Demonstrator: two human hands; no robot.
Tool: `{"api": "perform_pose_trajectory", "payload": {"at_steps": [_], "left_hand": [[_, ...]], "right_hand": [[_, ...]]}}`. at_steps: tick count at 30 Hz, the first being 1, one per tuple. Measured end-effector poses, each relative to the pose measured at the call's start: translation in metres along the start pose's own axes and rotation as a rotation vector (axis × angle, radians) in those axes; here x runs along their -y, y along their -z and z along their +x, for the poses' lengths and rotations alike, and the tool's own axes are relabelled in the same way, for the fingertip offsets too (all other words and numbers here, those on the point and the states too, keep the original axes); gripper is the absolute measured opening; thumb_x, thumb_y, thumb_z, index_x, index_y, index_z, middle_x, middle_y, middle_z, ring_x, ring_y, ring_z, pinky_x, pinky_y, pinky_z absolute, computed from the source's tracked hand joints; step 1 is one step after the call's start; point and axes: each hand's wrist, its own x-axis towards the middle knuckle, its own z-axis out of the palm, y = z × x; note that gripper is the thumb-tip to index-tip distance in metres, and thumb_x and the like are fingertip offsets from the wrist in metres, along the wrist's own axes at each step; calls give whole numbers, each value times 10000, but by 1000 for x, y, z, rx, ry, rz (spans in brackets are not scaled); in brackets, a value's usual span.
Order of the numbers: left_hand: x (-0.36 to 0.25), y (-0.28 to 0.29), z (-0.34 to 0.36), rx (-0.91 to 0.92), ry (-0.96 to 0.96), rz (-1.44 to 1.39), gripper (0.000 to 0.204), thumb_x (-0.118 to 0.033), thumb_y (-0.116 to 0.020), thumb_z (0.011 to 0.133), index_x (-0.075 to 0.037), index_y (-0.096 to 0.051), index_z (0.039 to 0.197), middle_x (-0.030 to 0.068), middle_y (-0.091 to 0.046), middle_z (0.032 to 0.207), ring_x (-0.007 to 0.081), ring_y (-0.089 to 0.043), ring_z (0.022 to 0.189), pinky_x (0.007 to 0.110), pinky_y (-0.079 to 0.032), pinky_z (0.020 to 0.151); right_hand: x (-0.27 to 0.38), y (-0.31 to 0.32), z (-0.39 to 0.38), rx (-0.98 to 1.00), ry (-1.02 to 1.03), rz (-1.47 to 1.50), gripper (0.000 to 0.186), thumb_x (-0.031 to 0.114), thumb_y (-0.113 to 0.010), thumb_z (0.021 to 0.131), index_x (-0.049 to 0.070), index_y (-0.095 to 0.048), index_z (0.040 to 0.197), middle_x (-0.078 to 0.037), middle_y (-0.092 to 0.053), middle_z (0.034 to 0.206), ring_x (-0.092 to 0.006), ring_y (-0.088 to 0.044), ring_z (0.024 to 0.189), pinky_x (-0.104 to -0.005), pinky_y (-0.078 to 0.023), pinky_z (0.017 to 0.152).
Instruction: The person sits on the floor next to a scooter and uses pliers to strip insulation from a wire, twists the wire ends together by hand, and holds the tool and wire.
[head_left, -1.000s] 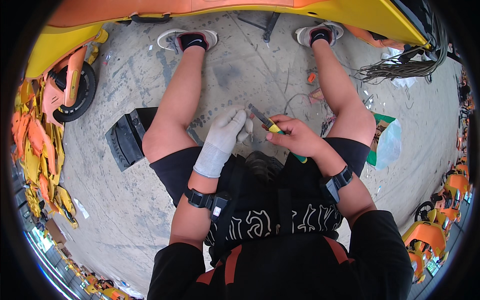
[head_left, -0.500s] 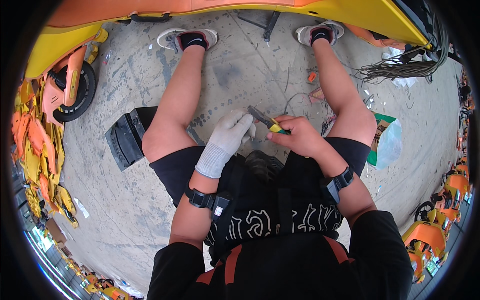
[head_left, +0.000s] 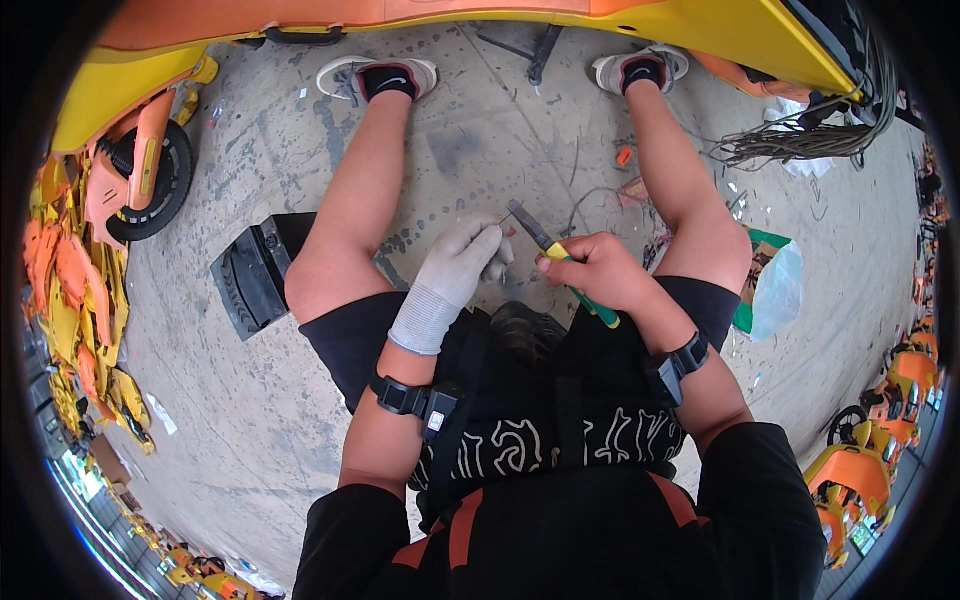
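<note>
My left hand (head_left: 462, 262), in a pale knit glove, is closed in a pinch between my knees. A tiny thin bit shows at its fingertips, too small to name. Bare, my right hand (head_left: 605, 272) grips a pair of pliers (head_left: 530, 224) with a dark metal head and yellow-green handles. The pliers slant up and left, with their head just right of the gloved fingertips. One handle end sticks out below my right palm.
A yellow-orange vehicle body (head_left: 400, 18) spans the far side. At my left lies a black plastic part (head_left: 250, 280), near a wheel (head_left: 150, 185) and piled panels (head_left: 75, 290). A bag (head_left: 775, 290) and a cable bundle (head_left: 800, 135) lie to the right.
The pliers have turned more upright in my right hand, and their head has shifted right, away from the gloved fingers. More of the lower handles now shows. My left hand has hardly moved.
</note>
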Motion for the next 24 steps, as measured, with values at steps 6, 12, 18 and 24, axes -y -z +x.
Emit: {"api": "perform_pose_trajectory", "payload": {"at_steps": [6,12,18,24], "left_hand": [[-3,1,0,23,-12,5,237,-178,-488,983,29,-604,987,26,-592,724,73,-488,582,227,-403,546],[-7,-2,-1,2,40,16,221,-169,-491,967,17,-610,964,19,-570,693,62,-448,566,220,-371,524],[-1,1,1,33,3,57,221,-164,-488,962,19,-610,941,16,-549,674,73,-467,599,235,-389,572],[1,1,3,67,-43,113,221,-151,-498,954,28,-615,897,21,-526,665,86,-491,631,254,-410,609]], "right_hand": [[-8,5,4,39,-56,15,339,322,-700,899,-3,-722,804,-6,-609,644,-62,-516,612,-258,-434,584],[-3,1,4,86,90,22,247,211,-703,897,-36,-708,903,-60,-683,943,-100,-590,823,-262,-474,727],[-1,-2,3,29,180,-148,212,163,-732,865,-35,-703,936,-97,-694,1036,-152,-628,899,-280,-487,786],[3,-3,0,-38,177,-225,240,189,-747,853,-45,-695,871,-118,-713,959,-160,-630,785,-291,-499,724]]}}
